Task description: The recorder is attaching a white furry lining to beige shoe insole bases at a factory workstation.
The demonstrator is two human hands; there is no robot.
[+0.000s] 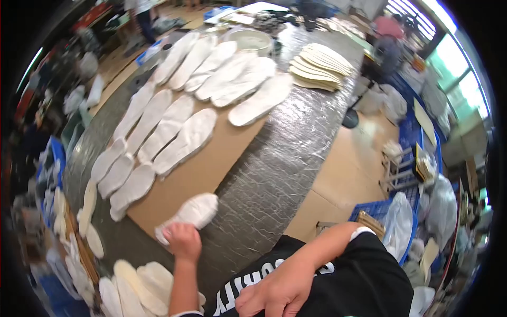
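Note:
My left hand [182,240] is closed on the near end of a white, fabric-covered shoe insole [198,210]. This insole lies across the near right edge of a brown cardboard sheet [177,190]. My right hand [280,289] hangs in front of my black shirt, its fingers bent down and a little apart. The lower edge cuts off its fingertips, and nothing shows in it. More white insoles [185,140] lie side by side in rows on the cardboard and past its left edge. Some of them look wrinkled.
The dark, shiny table [280,158] carries a stack of cream insoles [320,66] at the far right and a round tub [248,41] behind the rows. Loose pale insoles [137,285] are heaped at the near left. Blue crates [377,211] stand right; people work farther back.

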